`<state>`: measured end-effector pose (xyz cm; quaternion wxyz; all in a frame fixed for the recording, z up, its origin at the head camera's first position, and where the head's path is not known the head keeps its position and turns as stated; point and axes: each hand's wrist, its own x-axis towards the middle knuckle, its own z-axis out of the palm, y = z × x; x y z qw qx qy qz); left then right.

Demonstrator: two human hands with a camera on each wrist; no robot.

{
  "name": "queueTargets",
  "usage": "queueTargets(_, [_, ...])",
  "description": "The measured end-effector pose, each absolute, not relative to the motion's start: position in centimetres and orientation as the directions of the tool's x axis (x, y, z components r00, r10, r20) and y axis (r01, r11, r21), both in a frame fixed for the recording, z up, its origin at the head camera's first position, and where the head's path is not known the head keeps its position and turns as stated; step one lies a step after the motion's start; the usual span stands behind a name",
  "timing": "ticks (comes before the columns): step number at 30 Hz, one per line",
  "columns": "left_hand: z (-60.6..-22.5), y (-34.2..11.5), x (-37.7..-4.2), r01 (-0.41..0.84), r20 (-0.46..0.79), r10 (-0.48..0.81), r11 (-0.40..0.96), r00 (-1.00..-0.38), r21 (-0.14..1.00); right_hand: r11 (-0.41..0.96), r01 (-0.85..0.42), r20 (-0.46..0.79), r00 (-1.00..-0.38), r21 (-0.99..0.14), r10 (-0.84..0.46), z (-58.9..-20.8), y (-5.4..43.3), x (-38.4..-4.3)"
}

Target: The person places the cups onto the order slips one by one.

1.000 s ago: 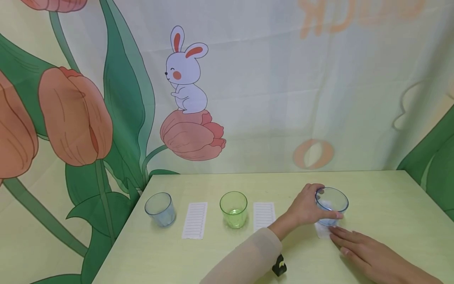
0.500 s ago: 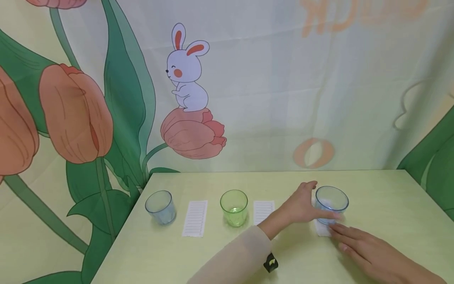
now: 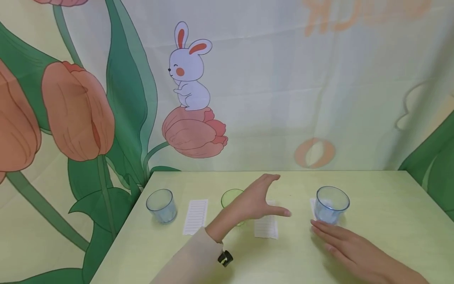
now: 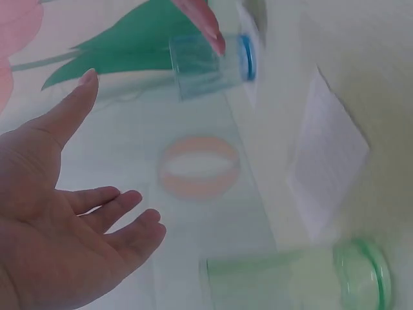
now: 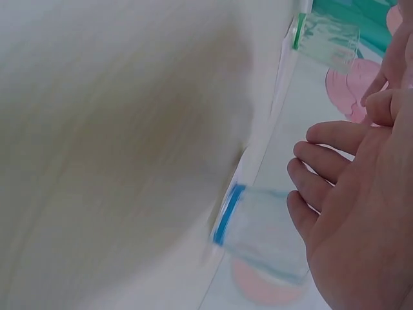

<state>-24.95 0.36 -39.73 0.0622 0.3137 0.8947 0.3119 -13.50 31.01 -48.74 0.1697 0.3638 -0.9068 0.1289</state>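
Observation:
My left hand (image 3: 253, 201) holds nothing; its thumb and fingers are spread apart above the table, and it hides much of the green glass (image 3: 230, 195) in the head view. At the right stands a clear blue glass (image 3: 331, 205), upright on a white paper strip (image 3: 313, 206) that shows at its left side. My right hand (image 3: 354, 246) lies just in front of this glass, fingers straight, fingertips near its base. In the left wrist view the left palm (image 4: 45, 239) faces the camera, bare. A lined paper strip (image 3: 266, 229) lies right of the green glass.
Another blue glass (image 3: 161, 207) stands at the table's left end, with a lined paper strip (image 3: 196, 217) beside it. A printed cloth (image 3: 255, 110) with tulips and a rabbit hangs behind the table (image 3: 276, 260).
My left hand has let go of the right-hand blue glass and moved left, in front of the green one. My right hand has shifted slightly left. The glasses stay in place.

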Motion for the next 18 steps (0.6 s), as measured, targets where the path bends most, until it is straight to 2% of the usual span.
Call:
queueTargets(11, [-40.3,-7.7,-26.1,0.500,0.106,0.546,0.650,-0.831,0.572,0.642,-0.759,0.420,-0.620,-0.109,-0.662,-48.4,27.1,-14.7])
queueTargets(18, [-41.6,-11.0,-26.2,0.451,0.095,0.499,0.666,-0.861,0.594,0.617,-0.783,0.348,-0.602,-0.081,-0.719,-49.0,24.4,-15.5])
